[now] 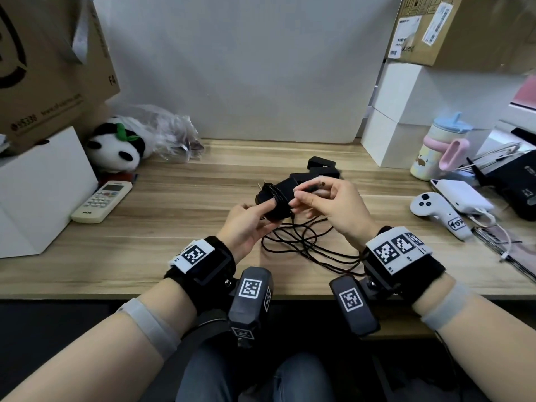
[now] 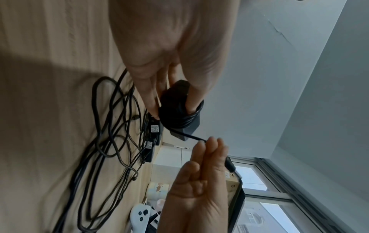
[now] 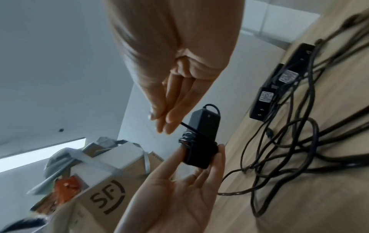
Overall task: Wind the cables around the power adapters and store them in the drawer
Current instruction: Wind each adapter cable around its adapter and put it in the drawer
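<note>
My left hand [image 1: 262, 211] grips a black power adapter [image 1: 275, 198] just above the wooden desk [image 1: 174, 227], thumb on top. Several turns of its cable are wound around the body [image 2: 179, 116]. My right hand [image 1: 303, 195] pinches the free end of that cable [image 2: 191, 136] close to the adapter's right side, and the barrel plug [image 2: 229, 165] sticks out behind its fingers [image 3: 169, 116]. Two more black adapters [image 1: 322, 168] lie just behind, with their loose cables [image 1: 304, 245] tangled on the desk in front of me. No drawer is in view.
At left are a panda plush [image 1: 119, 146], a white remote [image 1: 101, 201] and white and cardboard boxes [image 1: 37, 192]. At right stand a pastel cup [image 1: 438, 149], a white controller [image 1: 438, 210], a white power bank [image 1: 461, 195] and stacked boxes [image 1: 406, 111].
</note>
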The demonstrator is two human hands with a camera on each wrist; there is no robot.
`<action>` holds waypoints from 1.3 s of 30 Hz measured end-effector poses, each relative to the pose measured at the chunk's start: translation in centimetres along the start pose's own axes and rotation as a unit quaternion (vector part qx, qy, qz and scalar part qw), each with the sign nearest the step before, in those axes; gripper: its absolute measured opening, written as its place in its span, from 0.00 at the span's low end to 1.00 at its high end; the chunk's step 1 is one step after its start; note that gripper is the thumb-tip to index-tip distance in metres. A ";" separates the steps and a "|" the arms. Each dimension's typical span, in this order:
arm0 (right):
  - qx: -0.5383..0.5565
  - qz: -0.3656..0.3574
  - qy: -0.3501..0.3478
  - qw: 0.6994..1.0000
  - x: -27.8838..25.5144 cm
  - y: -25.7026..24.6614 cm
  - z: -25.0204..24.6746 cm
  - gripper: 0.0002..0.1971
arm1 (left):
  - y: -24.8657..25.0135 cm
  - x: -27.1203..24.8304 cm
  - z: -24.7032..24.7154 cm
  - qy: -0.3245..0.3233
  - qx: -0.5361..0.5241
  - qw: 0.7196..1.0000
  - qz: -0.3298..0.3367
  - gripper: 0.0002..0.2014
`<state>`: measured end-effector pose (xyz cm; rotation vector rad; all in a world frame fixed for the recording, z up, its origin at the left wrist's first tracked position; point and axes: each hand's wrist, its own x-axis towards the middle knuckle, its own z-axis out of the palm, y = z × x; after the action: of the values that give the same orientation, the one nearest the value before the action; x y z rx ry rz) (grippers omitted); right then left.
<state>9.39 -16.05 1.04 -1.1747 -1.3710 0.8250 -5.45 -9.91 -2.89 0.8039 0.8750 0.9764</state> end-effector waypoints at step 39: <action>-0.398 0.029 0.053 0.915 0.7 0.8 2.8 0.08 | -0.5 -1.5 1.0 -0.108 -0.049 0.993 -0.001 0.08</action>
<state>6.88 -14.79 -0.01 -1.8531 -1.6395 0.2040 -4.89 -11.64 -2.52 0.8080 0.6366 0.9043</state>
